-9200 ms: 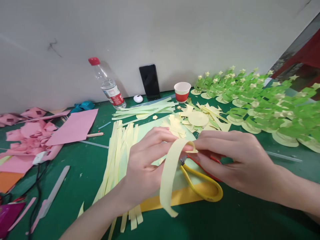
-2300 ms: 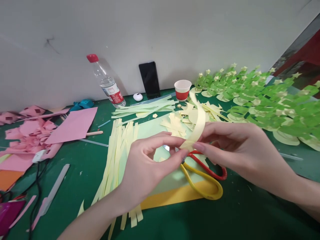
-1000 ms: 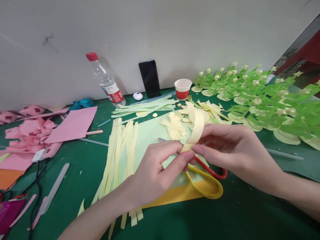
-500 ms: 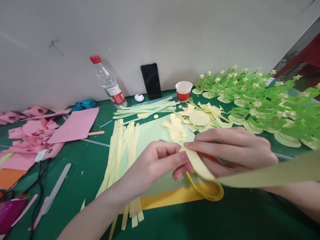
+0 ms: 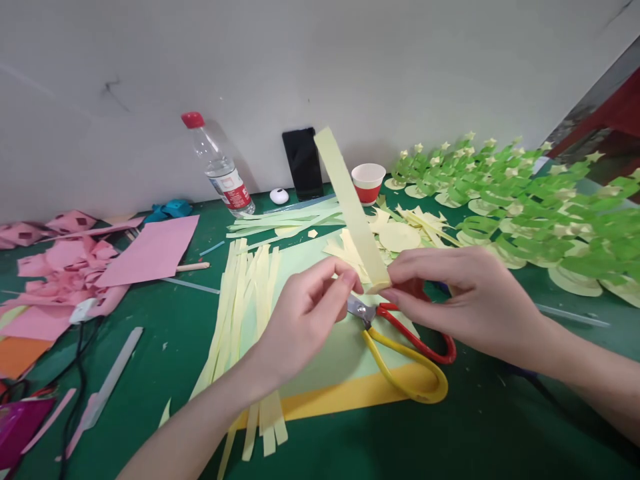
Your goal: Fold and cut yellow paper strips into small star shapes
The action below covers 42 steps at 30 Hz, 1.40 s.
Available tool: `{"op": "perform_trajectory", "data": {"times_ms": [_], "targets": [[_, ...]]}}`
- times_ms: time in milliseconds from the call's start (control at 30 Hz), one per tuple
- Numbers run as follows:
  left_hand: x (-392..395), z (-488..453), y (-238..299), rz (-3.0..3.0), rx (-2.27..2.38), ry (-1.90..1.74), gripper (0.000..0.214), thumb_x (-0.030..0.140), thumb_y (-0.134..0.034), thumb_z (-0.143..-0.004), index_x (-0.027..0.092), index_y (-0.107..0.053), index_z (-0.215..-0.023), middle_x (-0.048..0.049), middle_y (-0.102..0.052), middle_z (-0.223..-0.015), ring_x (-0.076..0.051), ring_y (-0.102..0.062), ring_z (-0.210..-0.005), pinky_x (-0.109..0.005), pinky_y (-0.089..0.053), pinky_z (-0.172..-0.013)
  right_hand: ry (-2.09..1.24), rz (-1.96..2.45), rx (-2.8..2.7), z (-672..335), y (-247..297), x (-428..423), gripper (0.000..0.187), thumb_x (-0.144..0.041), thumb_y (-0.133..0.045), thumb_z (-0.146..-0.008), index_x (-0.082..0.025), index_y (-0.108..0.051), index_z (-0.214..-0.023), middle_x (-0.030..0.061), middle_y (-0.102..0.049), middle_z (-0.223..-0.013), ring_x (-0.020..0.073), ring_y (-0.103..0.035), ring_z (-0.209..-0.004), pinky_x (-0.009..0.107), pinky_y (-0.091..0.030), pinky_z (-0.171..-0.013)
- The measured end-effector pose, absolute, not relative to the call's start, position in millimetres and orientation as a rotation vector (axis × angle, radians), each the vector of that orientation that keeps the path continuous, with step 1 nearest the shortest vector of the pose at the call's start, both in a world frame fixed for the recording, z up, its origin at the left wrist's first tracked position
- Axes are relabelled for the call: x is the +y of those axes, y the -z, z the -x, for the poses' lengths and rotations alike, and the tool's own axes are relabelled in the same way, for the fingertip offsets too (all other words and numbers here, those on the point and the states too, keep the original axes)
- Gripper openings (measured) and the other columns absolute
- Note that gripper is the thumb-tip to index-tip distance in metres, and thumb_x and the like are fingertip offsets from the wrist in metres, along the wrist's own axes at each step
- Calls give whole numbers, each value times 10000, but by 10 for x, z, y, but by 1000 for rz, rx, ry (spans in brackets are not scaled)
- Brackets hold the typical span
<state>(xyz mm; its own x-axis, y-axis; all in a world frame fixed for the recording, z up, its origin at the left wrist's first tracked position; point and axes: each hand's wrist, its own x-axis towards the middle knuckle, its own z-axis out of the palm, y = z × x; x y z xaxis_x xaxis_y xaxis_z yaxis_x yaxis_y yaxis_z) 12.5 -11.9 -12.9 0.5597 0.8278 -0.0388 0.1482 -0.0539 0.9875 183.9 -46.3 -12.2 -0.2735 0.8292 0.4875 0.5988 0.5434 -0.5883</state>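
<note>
A pale yellow paper strip [image 5: 353, 207] rises slanting up and to the left from between my hands, with a small folded end at its bottom. My right hand [image 5: 450, 287] pinches that folded end from the right. At its left edge are the closed thumb and forefinger of my left hand [image 5: 315, 307]; their exact contact is partly hidden. Beneath both hands lie scissors [image 5: 405, 390] with one red and one yellow handle. They rest on a light green paper sheet [image 5: 320, 360], their blades partly covered by my left hand.
Several yellow strips [image 5: 227, 320] lie left of the sheet, green strips [image 5: 295, 219] behind it. Paper scraps [image 5: 400, 237], a paper cup [image 5: 369, 183], a phone [image 5: 303, 163] and a bottle [image 5: 223, 170] stand or lie farther back. Green paper trees [image 5: 540, 207] fill the right; pink paper [image 5: 150, 250] is left.
The strip's long end has swung from the right to point up and away. My right hand has turned and shifted slightly right, uncovering the scissors' red handle.
</note>
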Motion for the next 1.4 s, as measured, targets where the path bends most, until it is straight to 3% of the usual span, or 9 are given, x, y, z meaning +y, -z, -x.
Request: {"op": "perform_trajectory", "data": {"times_ms": [167, 400, 533, 633, 767, 900, 1167, 1400], "targets": [[-151, -144, 149, -1877, 791, -922, 172, 147, -541, -796, 162, -617, -642, 3, -552, -671, -100, -503, -613, -188, -400, -510, -773, 1288, -1849, -1807, 102, -468, 196, -187, -556, -760, -186, -574, -565, -27, -514, -477, 84, -448, -425, 196, -339, -385], [-143, -149, 102, -1761, 963, -891, 100, 117, -659, -694, 155, -723, -628, -12, -675, -619, -123, -592, -590, -198, -465, -536, -985, 1289, -1734, -1833, 140, -465, 130, -226, -586, -753, -193, -667, -656, -11, -626, -581, 95, -516, -494, 200, -391, -436], [-138, -153, 101, -1460, 901, -869, 150, 70, -647, -684, 178, -718, -609, 35, -681, -596, -84, -608, -542, -149, -496, -517, -860, 1268, -1770, -1837, 98, -482, 121, -217, -586, -756, -176, -646, -659, 5, -628, -581, 110, -542, -500, 212, -435, -438], [-127, -144, 142, -1262, 841, -879, 152, 99, -641, -722, 190, -722, -632, 52, -672, -568, -64, -596, -483, -142, -511, -493, -490, 1165, -1824, -1823, 118, -504, 32, -171, -594, -757, -179, -624, -752, 5, -610, -627, 99, -507, -478, 224, -446, -435], [-124, -134, 168, -1124, 754, -856, 147, 132, -642, -755, 186, -723, -645, 45, -681, -556, -62, -606, -474, -137, -520, -487, 45, 1065, -1947, -1806, 184, -531, 109, -111, -602, -786, -202, -603, -846, 41, -656, -743, 95, -519, -481, 230, -450, -442], [-136, -141, 142, -1063, 713, -833, 145, 116, -640, -759, 173, -728, -658, 37, -695, -594, -55, -614, -475, -126, -521, -488, 295, 1035, -2007, -1809, 192, -550, 123, -95, -602, -806, -215, -603, -835, 28, -687, -704, 98, -546, -466, 233, -451, -439], [-164, -159, 149, -1041, 696, -837, 137, 119, -645, -750, 170, -727, -653, 21, -694, -594, -62, -607, -477, -132, -511, -471, 362, 1059, -1982, -1770, 200, -587, 85, -135, -588, -841, -211, -615, -811, 19, -714, -698, 130, -651, -575, 232, -519, -535], [-169, -165, 135, -1134, 809, -858, 130, 139, -647, -720, 167, -694, -602, 3, -670, -586, -92, -588, -479, -186, -506, -467, 137, 1145, -1928, -1755, 203, -607, 85, -134, -580, -838, -210, -593, -803, 52, -717, -728, 134, -623, -545, 241, -443, -412]]}}
